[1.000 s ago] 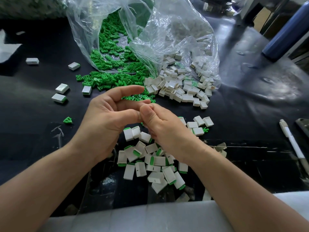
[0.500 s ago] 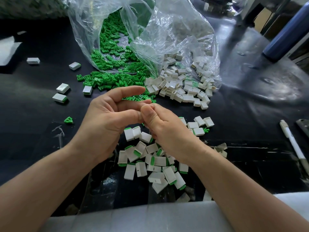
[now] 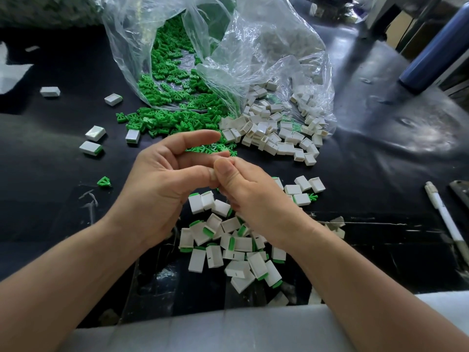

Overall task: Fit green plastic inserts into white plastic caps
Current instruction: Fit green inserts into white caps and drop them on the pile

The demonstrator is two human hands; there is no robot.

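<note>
Left hand and right hand meet thumb to thumb, half-curled; whether they hold anything, I cannot tell. Spiky green inserts and boxy white caps spill from a crinkled clear bag onto the glossy black tabletop.

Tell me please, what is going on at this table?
A person is assembling small parts at a black table. The left hand and right hand meet at the thumbs above it, apparently pressing a piece together, but the piece itself is hidden. Loose green inserts and empty white caps spill from a clear plastic bag beyond the hands. A pile of finished caps, with green already fitted, lies under the hands.
</note>
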